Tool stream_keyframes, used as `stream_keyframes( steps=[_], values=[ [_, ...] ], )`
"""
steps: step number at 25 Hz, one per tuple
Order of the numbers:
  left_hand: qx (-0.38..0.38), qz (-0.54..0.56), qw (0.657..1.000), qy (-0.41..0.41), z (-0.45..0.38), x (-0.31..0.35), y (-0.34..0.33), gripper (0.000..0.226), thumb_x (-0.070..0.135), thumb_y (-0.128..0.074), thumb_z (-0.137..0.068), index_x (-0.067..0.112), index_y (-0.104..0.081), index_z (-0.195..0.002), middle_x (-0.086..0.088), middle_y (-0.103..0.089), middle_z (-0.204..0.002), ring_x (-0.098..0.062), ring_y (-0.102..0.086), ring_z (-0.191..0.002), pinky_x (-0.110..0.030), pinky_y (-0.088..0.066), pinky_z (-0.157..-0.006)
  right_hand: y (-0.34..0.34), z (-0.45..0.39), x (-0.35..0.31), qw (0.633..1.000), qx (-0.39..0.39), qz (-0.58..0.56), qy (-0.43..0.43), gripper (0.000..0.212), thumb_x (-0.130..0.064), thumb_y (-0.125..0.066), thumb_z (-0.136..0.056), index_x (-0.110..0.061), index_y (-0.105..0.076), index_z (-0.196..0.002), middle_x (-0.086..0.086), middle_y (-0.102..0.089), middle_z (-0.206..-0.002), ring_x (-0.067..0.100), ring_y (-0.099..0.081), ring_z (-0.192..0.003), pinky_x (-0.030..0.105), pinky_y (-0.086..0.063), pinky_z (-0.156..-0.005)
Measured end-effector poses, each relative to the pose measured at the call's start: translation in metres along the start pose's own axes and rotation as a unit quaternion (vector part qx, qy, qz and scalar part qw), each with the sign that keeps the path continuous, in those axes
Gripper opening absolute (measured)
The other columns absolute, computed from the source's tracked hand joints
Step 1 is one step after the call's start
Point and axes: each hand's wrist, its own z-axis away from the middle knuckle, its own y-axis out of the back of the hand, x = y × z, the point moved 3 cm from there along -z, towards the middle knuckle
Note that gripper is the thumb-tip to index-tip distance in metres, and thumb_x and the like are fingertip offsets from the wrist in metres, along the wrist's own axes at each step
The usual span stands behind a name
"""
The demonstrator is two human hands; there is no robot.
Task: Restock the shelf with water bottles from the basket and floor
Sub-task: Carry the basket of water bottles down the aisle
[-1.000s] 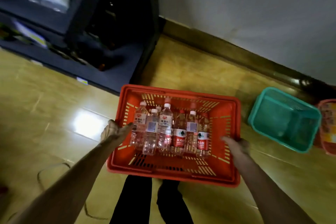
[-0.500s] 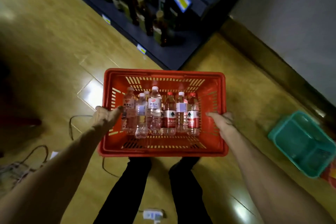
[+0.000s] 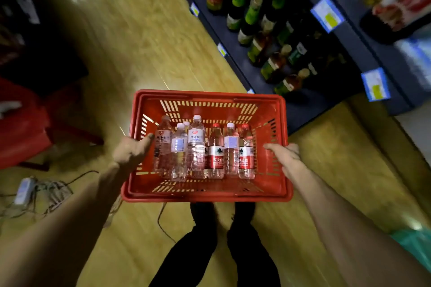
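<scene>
While held above the wooden floor (image 3: 144, 37), red slotted basket (image 3: 207, 194) carries upright clear water bottles (image 3: 203, 150), some red-labelled; left hand (image 3: 131, 152) and right hand (image 3: 285, 157) grip its side rims beside the shelf (image 3: 345, 37).

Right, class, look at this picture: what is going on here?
A person is carrying a red basket by its two sides, left hand on one rim and right hand on the other. Several water bottles stand upright inside it. A dark shelf of green bottles is ahead to the right. No bottle has been taken out yet.
</scene>
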Motion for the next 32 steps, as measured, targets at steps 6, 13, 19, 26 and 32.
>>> stream_keyframes(
  steps=[6, 13, 19, 26, 32],
  values=[
    [0.029, 0.025, 0.998, 0.042, -0.041, 0.032, 0.067, 0.066, 0.058, -0.062, -0.095, -0.005, -0.06, -0.114, -0.02, -0.066, -0.105, -0.036, -0.063, -0.091, -0.042, -0.05, -0.083, -0.07, -0.013, -0.123, 0.996, -0.006, 0.071, 0.059, 0.086, -0.046, -0.087, -0.024, -0.01, -0.073, -0.102, 0.007, -0.078, -0.087, 0.025, -0.077, -0.074, 0.046, -0.065, -0.075],
    [0.084, 0.035, 0.993, 0.071, -0.106, 0.101, 0.12, 0.092, 0.064, -0.064, -0.091, -0.011, -0.041, -0.14, -0.032, -0.056, -0.139, -0.05, -0.058, -0.126, -0.052, -0.047, -0.107, -0.151, -0.025, -0.263, 0.98, -0.017, 0.157, 0.122, 0.101, -0.055, -0.081, -0.02, -0.012, -0.07, -0.11, 0.009, -0.076, -0.098, 0.028, -0.075, -0.085, 0.044, -0.064, -0.082],
    [0.101, 0.052, 0.989, 0.099, -0.176, 0.154, 0.177, 0.085, 0.064, -0.066, -0.089, -0.008, -0.054, -0.133, -0.028, -0.066, -0.127, -0.047, -0.066, -0.115, -0.048, -0.051, -0.097, -0.23, -0.016, -0.394, 0.948, -0.01, 0.26, 0.183, 0.094, -0.044, -0.096, -0.048, -0.008, -0.062, -0.127, 0.012, -0.071, -0.122, 0.03, -0.069, -0.112, 0.039, -0.056, -0.095],
    [0.082, 0.062, 0.986, 0.129, -0.281, 0.217, 0.258, 0.088, 0.065, -0.065, -0.089, -0.008, -0.053, -0.136, -0.028, -0.066, -0.129, -0.046, -0.065, -0.116, -0.047, -0.052, -0.098, -0.341, -0.026, -0.527, 0.93, 0.011, 0.303, 0.205, 0.085, -0.036, -0.095, -0.065, 0.001, -0.058, -0.131, 0.02, -0.066, -0.131, 0.035, -0.064, -0.122, 0.036, -0.051, -0.094],
    [0.097, 0.095, 0.976, 0.171, -0.37, 0.276, 0.342, 0.093, 0.066, -0.063, -0.09, -0.01, -0.044, -0.141, -0.031, -0.059, -0.139, -0.048, -0.057, -0.128, -0.047, -0.046, -0.107, -0.44, -0.027, -0.644, 0.925, 0.022, 0.29, 0.244, 0.074, -0.04, -0.093, -0.063, -0.002, -0.068, -0.122, 0.018, -0.071, -0.123, 0.035, -0.069, -0.112, 0.038, -0.056, -0.092]
  ],
)
